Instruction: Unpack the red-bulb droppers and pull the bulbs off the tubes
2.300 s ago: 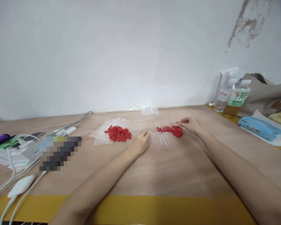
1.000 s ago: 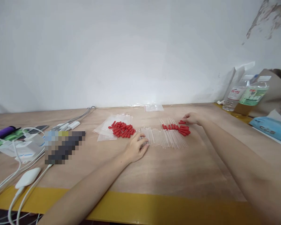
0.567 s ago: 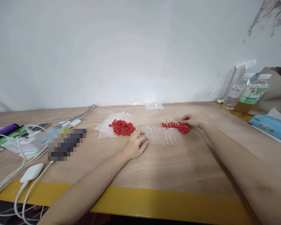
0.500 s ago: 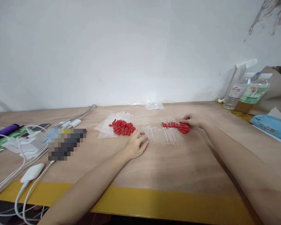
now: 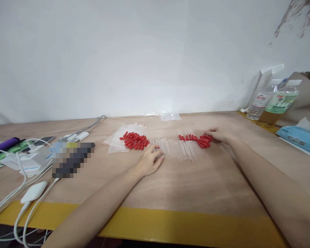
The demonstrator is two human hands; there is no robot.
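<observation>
My left hand (image 5: 151, 160) rests at the left end of a row of thin clear glass tubes (image 5: 182, 150). Its fingers are curved, with a gap between them and the thumb, where tube ends show. Just beyond it, a heap of loose red rubber bulbs (image 5: 135, 141) lies on clear plastic bags (image 5: 116, 141). At the right, my right hand (image 5: 217, 133) has its fingertips closed at a cluster of red-bulbed droppers (image 5: 204, 142); the palm side is hidden. Several other droppers (image 5: 187, 135) lie beside that cluster, their glass stems pointing toward the wall.
A flat clear bag (image 5: 169, 117) lies by the wall. Cables, white chargers (image 5: 33, 160) and a pixelated dark object (image 5: 72, 160) occupy the left. Bottles (image 5: 280, 101) and a blue tissue pack (image 5: 299, 137) stand or lie at the right. Yellow tape (image 5: 170, 224) lines the table's front edge.
My right hand has shifted slightly right, and the red bulbs at its fingertips have moved right with it. My left hand has stayed in place.
</observation>
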